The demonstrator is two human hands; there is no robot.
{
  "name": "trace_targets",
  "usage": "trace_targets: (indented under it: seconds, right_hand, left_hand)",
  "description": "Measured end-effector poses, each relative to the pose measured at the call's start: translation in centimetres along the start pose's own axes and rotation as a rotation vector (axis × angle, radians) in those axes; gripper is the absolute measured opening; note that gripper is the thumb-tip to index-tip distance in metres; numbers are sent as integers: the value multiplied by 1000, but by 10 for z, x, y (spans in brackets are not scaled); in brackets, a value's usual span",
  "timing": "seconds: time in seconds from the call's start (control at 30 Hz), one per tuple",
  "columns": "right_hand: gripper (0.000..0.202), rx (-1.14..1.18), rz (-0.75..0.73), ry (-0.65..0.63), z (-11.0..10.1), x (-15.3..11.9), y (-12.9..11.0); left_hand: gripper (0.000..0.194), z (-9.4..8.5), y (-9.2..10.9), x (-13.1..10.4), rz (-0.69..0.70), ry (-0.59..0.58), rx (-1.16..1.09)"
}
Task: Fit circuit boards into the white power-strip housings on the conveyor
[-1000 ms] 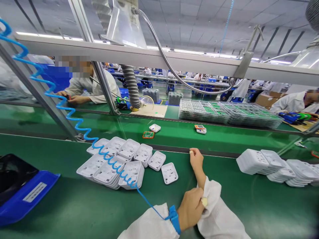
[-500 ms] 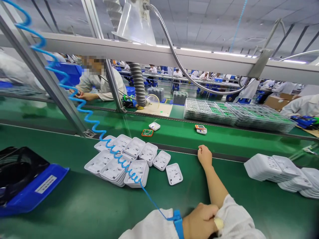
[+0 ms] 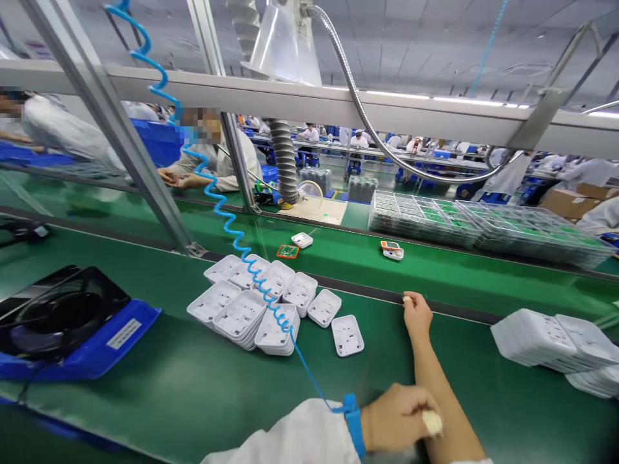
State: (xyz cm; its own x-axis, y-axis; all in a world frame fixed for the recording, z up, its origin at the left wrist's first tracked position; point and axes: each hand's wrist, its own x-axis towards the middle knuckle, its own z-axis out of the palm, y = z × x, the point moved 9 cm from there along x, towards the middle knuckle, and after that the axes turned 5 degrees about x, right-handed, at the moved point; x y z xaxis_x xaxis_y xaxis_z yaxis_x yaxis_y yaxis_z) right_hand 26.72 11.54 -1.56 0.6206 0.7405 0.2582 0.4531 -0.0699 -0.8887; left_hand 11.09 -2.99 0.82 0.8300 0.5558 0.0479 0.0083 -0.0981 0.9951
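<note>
White stacked cases [image 3: 239, 314] left of the loose case [image 3: 347, 336] look, like it, unfilled so far, while to its right the right hand [image 3: 418, 316] and, nearer the wearer, the left hand [image 3: 401, 419] curl nearly closed, around what I cannot tell.

Left hand [image 3: 400, 415] over right forearm [image 3: 442, 386], right hand [image 3: 418, 316] curled

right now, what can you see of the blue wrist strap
The blue wrist strap is a flat, flexible-looking band wrapped between the left hand and the white sleeve, touching skin. A small blue fastening sits on its upper side, where a blue cord attaches. Its underside is hidden.
</note>
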Motion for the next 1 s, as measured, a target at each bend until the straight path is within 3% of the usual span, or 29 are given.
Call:
trace_targets:
  seconds: [0.17, 0.3, 0.4, 0.5, 0.63, 0.83, 1.0]
  right_hand:
    - [38, 292, 96, -19, 5, -14, 6]
    - [50, 530, 145, -86, 27, -34, -7]
    - [56, 814, 221, -223, 51, -59, -33]
    - [60, 1131, 283, -449, 73, -94, -78]
    - [76, 1166, 372, -672, 92, -142, -119]
    - [67, 1112, 486, -659, 101, -169, -114]
    - [53, 1130, 553, -675, 99, -182, -118]
  left_hand:
    - [31, -56, 14, 12, 31, 263, -375]
    - [25, -99, 12, 14, 51, 459, -400]
    - [16, -131, 18, 20, 136, 601, -493]
    - [14, -159, 26, 35, 174, 697, -755]
    - [26, -175, 37, 68, 121, 642, -1058]
    - [38, -196, 32, 89, -60, 794, -618]
    - [24, -220, 31, 96, -164, 903, -263]
